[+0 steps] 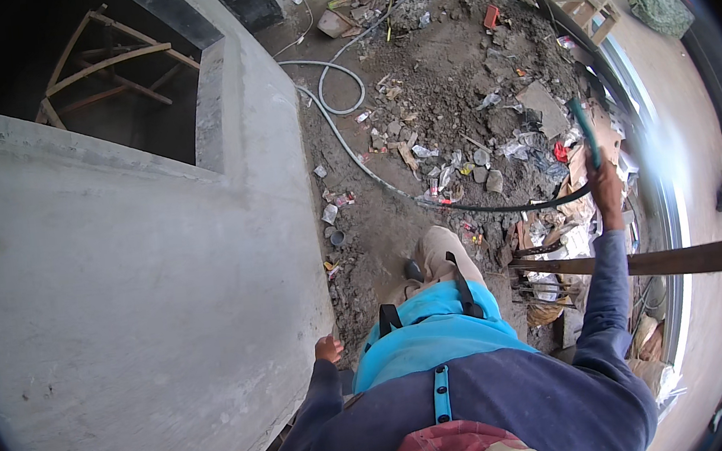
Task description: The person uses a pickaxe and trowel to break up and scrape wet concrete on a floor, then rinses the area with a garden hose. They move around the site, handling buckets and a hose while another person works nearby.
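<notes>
Hose (498, 209) is being gripped near its free end (583, 126) by the right hand (606, 189), fingers wrapped around it. The short end is being pointed forward and slightly left; the long run is being led leftward over rubble (494, 180), then forward. Beside the grey wall (150, 289), well apart, the left hand (329, 348) is being held loosely curled; its contents cannot be told.

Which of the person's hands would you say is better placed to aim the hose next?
Probably the right hand: it already grips the hose close to its raised end. The left hand is low beside the grey wall, well apart from the hose.
</notes>
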The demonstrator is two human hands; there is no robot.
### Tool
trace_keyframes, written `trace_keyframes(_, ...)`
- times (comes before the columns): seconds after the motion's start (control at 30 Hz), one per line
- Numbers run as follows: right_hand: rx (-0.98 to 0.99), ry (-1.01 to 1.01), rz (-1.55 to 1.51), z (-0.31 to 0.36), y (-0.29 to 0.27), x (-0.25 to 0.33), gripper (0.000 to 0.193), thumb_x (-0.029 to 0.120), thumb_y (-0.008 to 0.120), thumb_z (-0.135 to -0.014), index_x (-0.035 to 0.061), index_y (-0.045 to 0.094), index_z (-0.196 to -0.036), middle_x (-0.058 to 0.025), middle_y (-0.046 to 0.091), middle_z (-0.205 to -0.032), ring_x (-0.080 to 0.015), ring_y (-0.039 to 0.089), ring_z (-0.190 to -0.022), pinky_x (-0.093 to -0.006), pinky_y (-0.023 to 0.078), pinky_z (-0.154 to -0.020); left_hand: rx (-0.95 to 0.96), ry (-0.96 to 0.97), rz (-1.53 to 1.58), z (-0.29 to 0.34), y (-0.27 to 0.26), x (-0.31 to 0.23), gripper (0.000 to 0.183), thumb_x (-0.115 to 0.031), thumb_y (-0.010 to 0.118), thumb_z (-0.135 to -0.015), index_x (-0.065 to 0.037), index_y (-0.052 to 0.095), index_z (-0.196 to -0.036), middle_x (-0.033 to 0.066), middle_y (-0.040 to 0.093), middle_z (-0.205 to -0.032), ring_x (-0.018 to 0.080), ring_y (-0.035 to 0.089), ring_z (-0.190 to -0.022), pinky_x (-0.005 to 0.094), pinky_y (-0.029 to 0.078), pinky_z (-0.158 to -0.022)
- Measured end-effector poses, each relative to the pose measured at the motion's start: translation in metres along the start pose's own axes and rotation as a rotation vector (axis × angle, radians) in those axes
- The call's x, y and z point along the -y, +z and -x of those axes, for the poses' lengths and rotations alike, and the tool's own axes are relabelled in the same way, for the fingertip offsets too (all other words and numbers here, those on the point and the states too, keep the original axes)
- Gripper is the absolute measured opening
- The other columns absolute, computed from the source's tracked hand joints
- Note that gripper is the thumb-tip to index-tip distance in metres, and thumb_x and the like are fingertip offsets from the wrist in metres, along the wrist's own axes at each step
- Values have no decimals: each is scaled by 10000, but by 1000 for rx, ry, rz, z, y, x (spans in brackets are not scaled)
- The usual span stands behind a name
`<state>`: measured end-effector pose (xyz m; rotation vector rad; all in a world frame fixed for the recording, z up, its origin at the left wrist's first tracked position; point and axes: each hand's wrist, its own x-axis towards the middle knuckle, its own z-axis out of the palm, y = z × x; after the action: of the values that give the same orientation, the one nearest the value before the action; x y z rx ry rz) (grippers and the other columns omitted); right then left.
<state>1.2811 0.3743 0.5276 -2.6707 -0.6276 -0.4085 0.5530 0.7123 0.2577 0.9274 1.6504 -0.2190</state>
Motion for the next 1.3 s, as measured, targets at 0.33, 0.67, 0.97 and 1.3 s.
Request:
trace_keyframes(0.33,-308,7,-18,-198,8,73,332,413,591,-982,146,628,-1176,-179,684,-814,-351,678,-704,-455,496,-616,56,212,62,-87,81,-189,414,-336,440,-1002,-66,538,-1300,128,660,-1192,264,673,-1037,445,503,-858)
trace_keyframes(0.67,50,114,125,-204,235,60,204,275,647,-926,129,544,-1023,-203,650,-771,-426,647,-740,-527,467,-636,188,176,-137,-247,138,-352,533,-450,470,-991,-57,496,-1350,166,601,-1320,324,639,-1126,491,475,-937)
trace_keyframes(0.97,271,357,90,-213,308,56,357,416,518,-990,121,584,-1180,-261,683,-896,-459,660,-856,-539,485,-717,66,234,165,-264,148,-522,440,-380,467,-1018,-52,525,-1305,148,647,-1234,280,664,-1079,447,502,-879)
trace_keyframes(1.3,369,566,130,-162,395,132,298,359,548,-966,86,564,-1083,-268,669,-904,-488,637,-840,-562,484,-699,311,526,-357,-372,95,-575,441,-361,469,-1001,-50,528,-1307,158,649,-1233,287,662,-1086,454,514,-871)
